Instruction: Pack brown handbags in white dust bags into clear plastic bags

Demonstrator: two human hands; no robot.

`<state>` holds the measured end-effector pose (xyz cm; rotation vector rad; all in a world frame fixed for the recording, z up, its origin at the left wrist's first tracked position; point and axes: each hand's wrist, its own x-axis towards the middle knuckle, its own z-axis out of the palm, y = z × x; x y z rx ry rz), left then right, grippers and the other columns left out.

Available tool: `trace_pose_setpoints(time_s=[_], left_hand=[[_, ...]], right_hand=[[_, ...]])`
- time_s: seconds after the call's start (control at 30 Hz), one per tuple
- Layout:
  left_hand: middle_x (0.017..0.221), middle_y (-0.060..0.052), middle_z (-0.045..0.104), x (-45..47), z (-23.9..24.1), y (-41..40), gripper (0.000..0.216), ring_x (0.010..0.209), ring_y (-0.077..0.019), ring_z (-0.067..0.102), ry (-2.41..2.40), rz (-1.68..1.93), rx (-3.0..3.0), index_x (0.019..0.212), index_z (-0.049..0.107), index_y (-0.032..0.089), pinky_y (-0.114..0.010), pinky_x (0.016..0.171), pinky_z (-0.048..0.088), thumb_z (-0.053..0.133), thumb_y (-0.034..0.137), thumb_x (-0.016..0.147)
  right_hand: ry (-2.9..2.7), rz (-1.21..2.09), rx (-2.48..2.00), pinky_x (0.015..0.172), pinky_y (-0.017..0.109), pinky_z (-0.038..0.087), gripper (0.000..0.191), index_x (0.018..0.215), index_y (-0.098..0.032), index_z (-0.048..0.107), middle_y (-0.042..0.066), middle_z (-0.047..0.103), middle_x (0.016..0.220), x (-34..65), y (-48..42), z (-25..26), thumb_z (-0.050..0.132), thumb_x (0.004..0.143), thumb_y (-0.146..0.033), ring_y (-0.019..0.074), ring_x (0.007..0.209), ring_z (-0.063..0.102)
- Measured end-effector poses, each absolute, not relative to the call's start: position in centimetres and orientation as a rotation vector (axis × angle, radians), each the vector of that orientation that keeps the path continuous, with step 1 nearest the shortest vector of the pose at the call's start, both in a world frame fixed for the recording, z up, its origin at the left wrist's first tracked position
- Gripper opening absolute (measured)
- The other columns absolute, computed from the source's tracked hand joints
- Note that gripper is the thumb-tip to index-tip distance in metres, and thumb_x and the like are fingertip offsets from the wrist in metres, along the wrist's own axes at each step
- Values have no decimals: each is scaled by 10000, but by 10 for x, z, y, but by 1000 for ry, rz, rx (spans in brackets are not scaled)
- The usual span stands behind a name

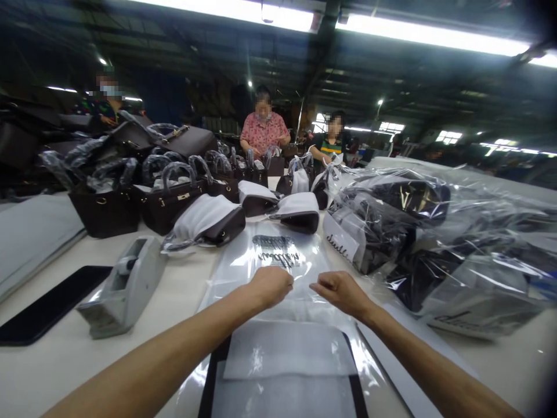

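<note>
My left hand [272, 285] is closed, its fingers curled in, over a stack of clear plastic bags [243, 258] with dark printed lettering. A short gap to the right, my right hand [337, 288] is closed too, thumb and forefinger pinched together. Whether either hand grips the thin film is too hard to make out. Nearer to me lies a flat dark item with white sheets [287, 351] over it, seemingly under shiny clear plastic. Just beyond the stack, two dark handbags partly wrapped in white [300, 209] lie on their sides.
A grey tape dispenser [126, 287] and a black flat slab [52, 305] are at left. Dark handbags [169, 197] with wrapped handles crowd the back left. Plastic-wrapped bags [435, 255] pile up on the right. Several people, including one in a red patterned shirt [264, 130], are beyond the table.
</note>
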<state>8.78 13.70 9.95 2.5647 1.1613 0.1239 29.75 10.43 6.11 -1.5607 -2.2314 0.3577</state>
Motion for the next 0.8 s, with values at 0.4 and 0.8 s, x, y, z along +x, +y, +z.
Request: trace_pose_setpoints(time_s=[0.4, 0.8], left_hand=[[425, 66, 301, 45, 70, 145, 500, 428, -72, 284, 1039, 187, 2375, 462, 386, 163, -207, 429, 219, 531, 552, 742], [702, 2, 543, 65, 107, 140, 317, 623, -106, 487, 991, 698, 2701, 733, 568, 169, -225, 571, 348, 360, 335, 905]], right_hand=[[-2503, -256, -1344, 689, 324, 352, 170, 892, -172, 570, 62, 604, 843, 302, 91, 55, 615, 785, -296, 187, 757, 519], [-2730, -134, -792, 768, 305, 478, 371, 1168, -142, 520, 101, 599, 1142, 271, 97, 59, 391, 832, -54, 180, 938, 589]])
